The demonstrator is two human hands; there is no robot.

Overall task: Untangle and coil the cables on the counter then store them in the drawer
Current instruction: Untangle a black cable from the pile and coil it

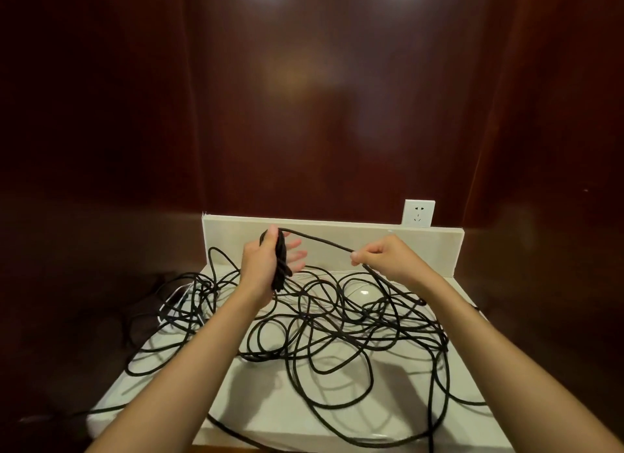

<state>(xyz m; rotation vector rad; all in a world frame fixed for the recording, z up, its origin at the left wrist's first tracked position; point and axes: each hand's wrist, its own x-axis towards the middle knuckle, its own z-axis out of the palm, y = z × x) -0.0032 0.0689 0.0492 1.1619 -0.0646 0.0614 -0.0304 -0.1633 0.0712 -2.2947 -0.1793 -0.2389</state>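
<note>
Coiling looks barely begun. The left hand (266, 266) grips a small bundle of black loops (282, 263); the right hand (378, 255) pinches the strand feeding it. Most of the black cable (337, 321) lies tangled across the white surface (337, 422); no drawer shows.

Dim, warm overhead light glares off the panelling (304, 81); edges bend.

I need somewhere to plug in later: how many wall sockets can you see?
1: a white wall socket on the dark wall, behind the counter's backsplash, right of centre.
</note>
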